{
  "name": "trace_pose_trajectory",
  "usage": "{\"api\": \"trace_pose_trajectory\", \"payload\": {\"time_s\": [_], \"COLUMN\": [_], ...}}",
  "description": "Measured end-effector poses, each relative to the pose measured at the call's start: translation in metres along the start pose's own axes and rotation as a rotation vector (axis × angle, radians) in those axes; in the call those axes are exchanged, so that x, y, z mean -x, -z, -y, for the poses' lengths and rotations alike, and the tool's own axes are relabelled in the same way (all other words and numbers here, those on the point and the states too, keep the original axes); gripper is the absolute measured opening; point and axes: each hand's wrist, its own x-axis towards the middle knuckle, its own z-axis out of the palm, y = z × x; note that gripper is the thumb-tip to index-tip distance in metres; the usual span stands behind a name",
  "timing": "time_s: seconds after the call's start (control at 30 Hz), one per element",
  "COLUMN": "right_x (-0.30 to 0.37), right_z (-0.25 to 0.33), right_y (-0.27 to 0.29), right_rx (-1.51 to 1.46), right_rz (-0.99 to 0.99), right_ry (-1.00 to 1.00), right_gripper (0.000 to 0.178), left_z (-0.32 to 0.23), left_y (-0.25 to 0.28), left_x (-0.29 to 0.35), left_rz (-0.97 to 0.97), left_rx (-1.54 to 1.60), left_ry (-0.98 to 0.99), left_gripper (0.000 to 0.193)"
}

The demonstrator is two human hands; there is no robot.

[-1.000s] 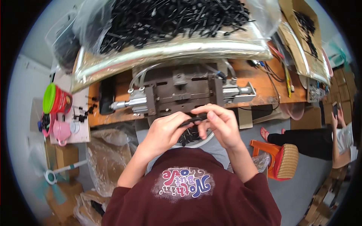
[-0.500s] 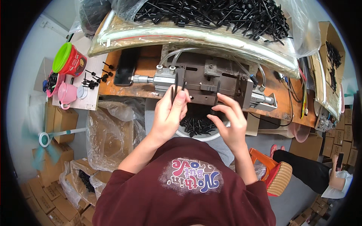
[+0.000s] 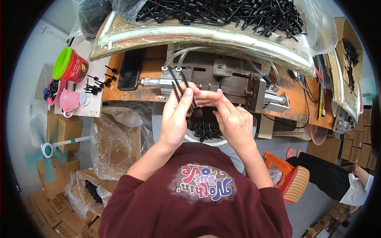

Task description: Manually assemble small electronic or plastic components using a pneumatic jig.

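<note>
My left hand (image 3: pixel 174 115) is closed around several thin black plastic sticks (image 3: pixel 185 88) with thicker heads, which slant up past the thumb. Its other fingers reach right, to the tips of my right hand (image 3: pixel 237 125). The right hand's fingers are bent and close together; what they hold, if anything, is hidden. Just beyond those fingertips, a short dark piece (image 3: pixel 220 82) shows below a small metal block (image 3: pixel 220 68) on the bench fixture (image 3: pixel 198 75). Under my hands stands a round white basket (image 3: pixel 192 139) with many black sticks (image 3: pixel 205 129) in it.
Air cylinders (image 3: pixel 170 83) with clear hoses flank the fixture. Behind it a plastic-lined tray (image 3: pixel 166 37) is heaped with black sticks. At left are a phone (image 3: pixel 129 73), a red tub (image 3: pixel 75 66) and a pink cup (image 3: pixel 70 100). A person (image 3: pixel 323 176) is at the right.
My right hand has moved left, and its fingers now meet those of my left hand. The sticks in my left hand now lean to the left. The upright stick at my right fingertips is mostly hidden.
</note>
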Motion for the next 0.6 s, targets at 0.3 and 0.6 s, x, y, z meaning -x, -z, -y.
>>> {"api": "trace_pose_trajectory", "payload": {"time_s": [0.3, 0.6], "right_x": [-0.003, 0.012], "right_z": [0.013, -0.004], "right_y": [0.036, 0.002], "right_rx": [-0.483, -0.232], "right_rz": [-0.178, -0.086], "right_ry": [0.149, -0.036], "right_gripper": [0.031, 0.025], "left_z": [0.013, 0.0], "left_y": [-0.017, -0.002], "left_x": [0.001, 0.001], "left_rz": [0.143, 0.007], "left_rx": [0.056, -0.207], "left_ry": [0.079, 0.096], "left_gripper": [0.019, 0.032]}}
